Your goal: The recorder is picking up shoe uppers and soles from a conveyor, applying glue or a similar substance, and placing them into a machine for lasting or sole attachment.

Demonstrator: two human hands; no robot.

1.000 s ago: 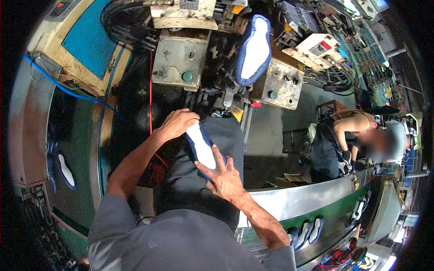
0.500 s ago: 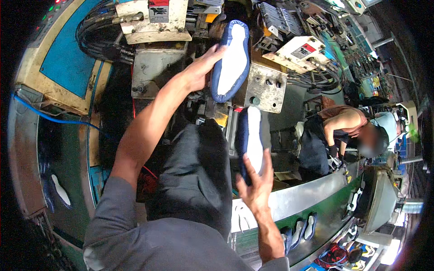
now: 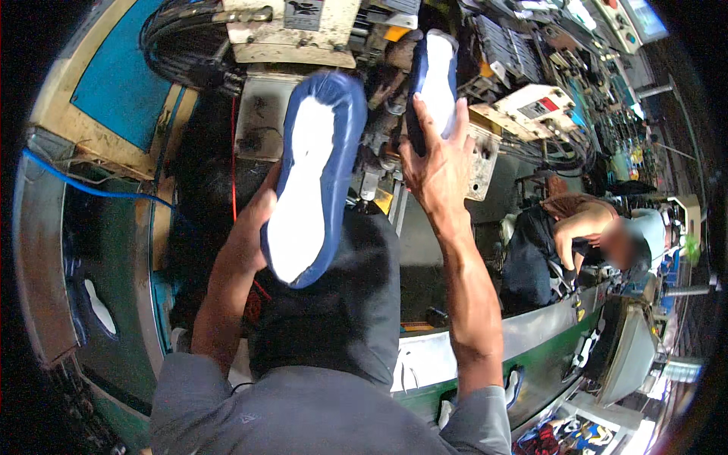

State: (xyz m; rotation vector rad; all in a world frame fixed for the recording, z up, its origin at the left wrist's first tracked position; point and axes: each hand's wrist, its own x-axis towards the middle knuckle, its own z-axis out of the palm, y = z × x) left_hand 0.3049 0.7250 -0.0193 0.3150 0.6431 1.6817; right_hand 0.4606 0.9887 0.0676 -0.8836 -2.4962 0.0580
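Note:
A dark blue shoe upper (image 3: pixel 345 144) with a white insole facing up is held over my lap. My left hand (image 3: pixel 255 227) grips it from its left side, with most fingers hidden beneath it. Farther off, at the middle of the machine (image 3: pixel 379 114), is a second blue shoe upper (image 3: pixel 437 72), also white side up. My right hand (image 3: pixel 438 163) is closed around its near end, fingers spread along the white insole. Whether this second upper rests on the machine I cannot tell.
Pale metal plates (image 3: pixel 292 38) and black hoses (image 3: pixel 178 45) flank the machine. A green conveyor (image 3: pixel 531 371) with several shoe uppers runs at the right; another green belt (image 3: pixel 121 371) lies left. A co-worker (image 3: pixel 569 235) bends over at the right.
My left hand has drawn its shoe upper back from the machine toward my lap. My right hand has carried the other upper forward to the machine. The view has shifted slightly.

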